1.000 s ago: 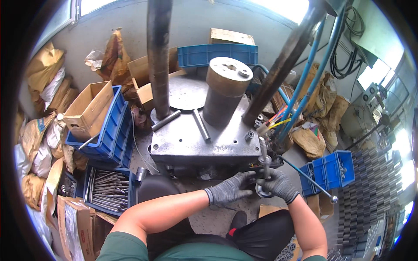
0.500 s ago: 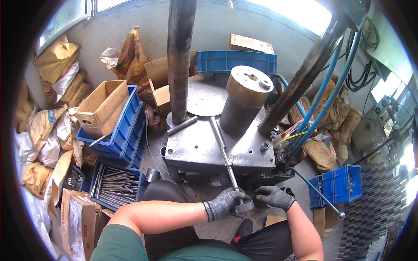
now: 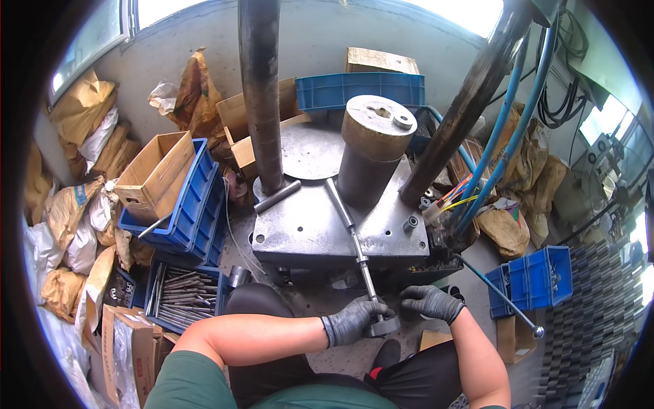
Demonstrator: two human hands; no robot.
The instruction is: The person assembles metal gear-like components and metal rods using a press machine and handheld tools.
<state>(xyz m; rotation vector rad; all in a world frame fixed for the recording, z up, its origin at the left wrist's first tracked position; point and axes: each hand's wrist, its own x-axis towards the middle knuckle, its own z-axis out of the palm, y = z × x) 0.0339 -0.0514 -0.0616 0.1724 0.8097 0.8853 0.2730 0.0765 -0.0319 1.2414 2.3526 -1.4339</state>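
Note:
My left hand, in a dark grey glove, is closed around the lower end of a long stepped metal shaft. A thick round metal piece sits at the shaft's near end, just below my fingers. The shaft slopes away from me, its thicker far part resting on the steel machine bed. To the right of the round piece, my gloved right hand hovers apart from it with loosely bent fingers. Its palm side is hidden. A short steel bar lies on the bed's left side.
A thick cylinder stands on the bed between two steel columns. Left are stacked blue crates and a bin of metal rods. A ball-ended lever juts out at right, by another blue crate and blue hoses.
The view has shifted slightly. My left hand keeps its hold on the shaft, and the right hand has drawn slightly away from the round piece.

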